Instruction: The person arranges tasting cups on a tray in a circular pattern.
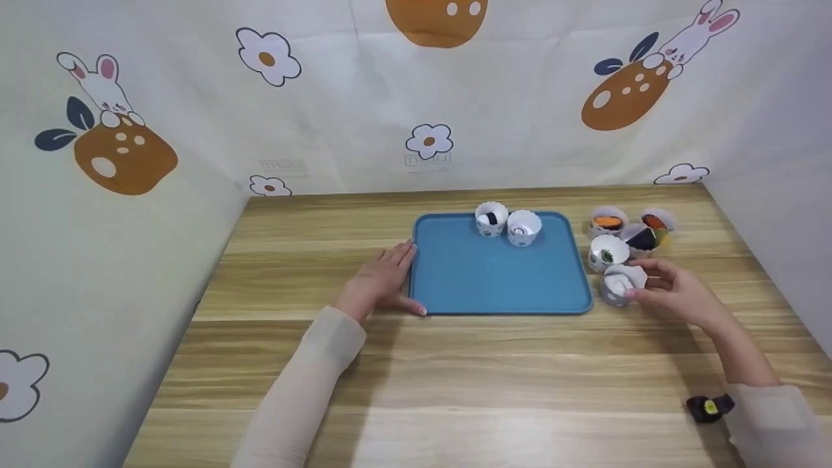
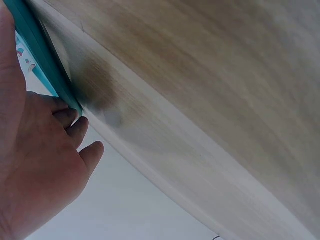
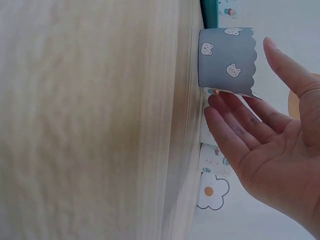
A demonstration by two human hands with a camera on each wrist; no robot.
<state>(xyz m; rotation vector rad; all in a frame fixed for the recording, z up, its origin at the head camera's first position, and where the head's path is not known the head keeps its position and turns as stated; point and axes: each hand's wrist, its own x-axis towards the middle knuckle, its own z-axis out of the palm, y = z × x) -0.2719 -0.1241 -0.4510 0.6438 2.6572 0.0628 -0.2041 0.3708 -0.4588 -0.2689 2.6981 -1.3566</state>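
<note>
My left hand (image 1: 383, 279) rests along the left edge of a blue tray (image 1: 500, 273), its thumb at the near left corner. In the left wrist view its fingertips touch the tray rim (image 2: 47, 60). My right hand (image 1: 682, 296) is at a grey paper cup (image 1: 614, 292) with a white item inside, just right of the tray. From the right wrist view, the fingers lie against the side of the cup (image 3: 227, 62), which has bear faces and a scalloped rim. The thumb stands apart from that rim.
Two paper cups (image 1: 523, 229) with small toy sushi stand at the tray's back. More cups with food pieces cluster right of the tray, among them an orange-topped one (image 1: 608, 223) and one with green inside (image 1: 608, 255). A black item with a yellow spot (image 1: 707, 408) lies near the right sleeve.
</note>
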